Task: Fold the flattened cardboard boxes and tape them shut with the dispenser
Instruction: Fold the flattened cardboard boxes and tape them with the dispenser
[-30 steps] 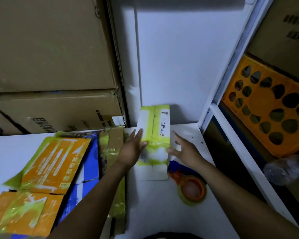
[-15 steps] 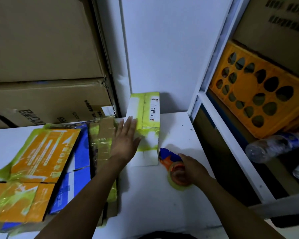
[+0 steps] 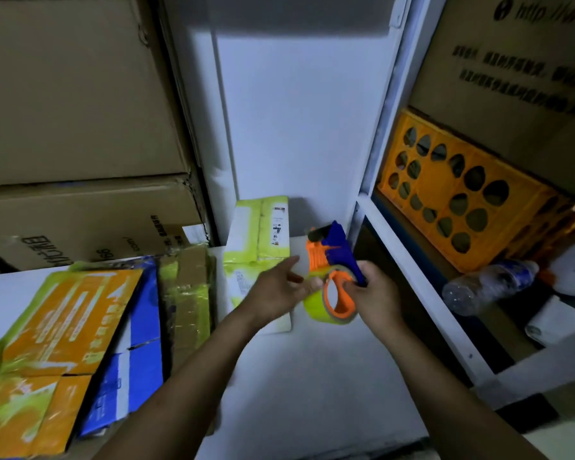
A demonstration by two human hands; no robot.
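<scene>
My right hand (image 3: 374, 295) grips the blue and orange tape dispenser (image 3: 332, 257) by its handle and holds it above the white table (image 3: 312, 376). A yellow-green tape roll (image 3: 317, 305) sits on the dispenser. My left hand (image 3: 279, 290) reaches to the roll, its thumb and fingers at the roll's left edge. Behind my left hand a small white box (image 3: 261, 234) wrapped in yellow-green tape lies on the table against the wall. A pile of flattened orange and blue boxes (image 3: 63, 343) lies at the left.
Large brown cartons (image 3: 73, 127) are stacked at the back left. A white shelf post (image 3: 379, 161) stands on the right. Behind it sit an orange crate (image 3: 462, 194) and a lying plastic bottle (image 3: 488, 283). The table's front edge runs near the bottom.
My right hand lifted the dispenser off the table and raised it. My left hand left the taped box and moved right to the tape roll.
</scene>
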